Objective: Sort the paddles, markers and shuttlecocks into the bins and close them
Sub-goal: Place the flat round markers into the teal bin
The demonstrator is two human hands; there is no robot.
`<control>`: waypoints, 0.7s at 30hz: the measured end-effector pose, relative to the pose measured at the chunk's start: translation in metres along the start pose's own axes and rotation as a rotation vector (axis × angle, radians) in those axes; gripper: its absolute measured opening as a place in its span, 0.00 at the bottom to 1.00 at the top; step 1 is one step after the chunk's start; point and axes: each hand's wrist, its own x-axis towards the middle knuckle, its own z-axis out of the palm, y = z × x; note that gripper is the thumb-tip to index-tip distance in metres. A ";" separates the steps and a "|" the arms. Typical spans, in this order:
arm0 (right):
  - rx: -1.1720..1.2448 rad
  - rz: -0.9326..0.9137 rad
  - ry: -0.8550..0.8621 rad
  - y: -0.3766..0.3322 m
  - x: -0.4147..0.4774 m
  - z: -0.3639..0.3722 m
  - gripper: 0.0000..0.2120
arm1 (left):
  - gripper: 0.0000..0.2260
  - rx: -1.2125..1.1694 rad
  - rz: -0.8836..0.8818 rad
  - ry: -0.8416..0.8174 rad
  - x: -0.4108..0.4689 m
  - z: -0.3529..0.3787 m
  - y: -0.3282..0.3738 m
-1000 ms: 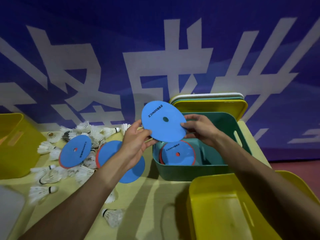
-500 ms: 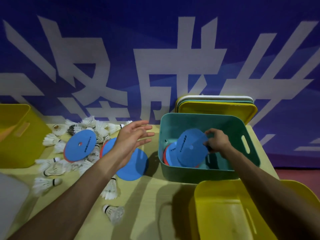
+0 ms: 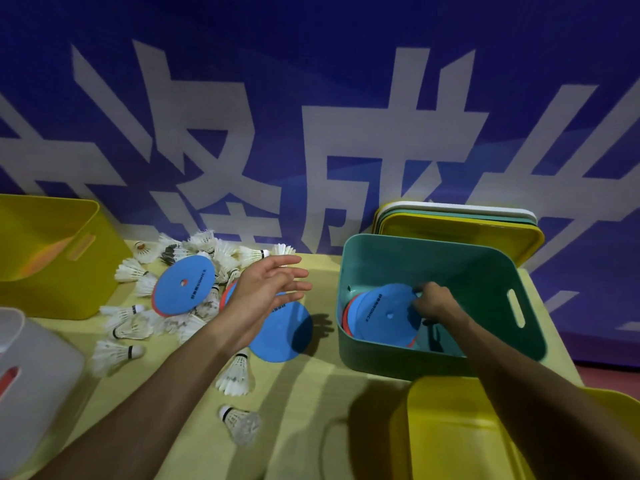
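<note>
Blue marker disc (image 3: 384,315) pinched by right hand (image 3: 431,303) inside teal bin (image 3: 485,268); left hand (image 3: 266,289) spread, empty, above shuttlecocks (image 3: 207,251).

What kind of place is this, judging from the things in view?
Probably a sports hall's equipment corner, likely for badminton: feather shuttlecocks lie scattered on the table, blue marker discs lie among them and in the teal bin, and a blue banner with white characters hangs behind.

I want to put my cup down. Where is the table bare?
Bare table lies in front of the teal bin, between the nearest shuttlecock and the near yellow bin. It is crowded by the far yellow bin: piled shuttlecocks and blue markers.
</note>
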 end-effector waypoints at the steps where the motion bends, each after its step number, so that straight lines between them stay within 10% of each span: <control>1: -0.019 0.003 -0.010 0.003 -0.001 -0.001 0.15 | 0.11 0.002 -0.002 -0.003 0.001 0.001 -0.001; 21: 0.067 -0.695 0.378 -0.147 -0.052 0.006 0.11 | 0.07 -0.012 -0.084 0.218 0.042 -0.071 -0.040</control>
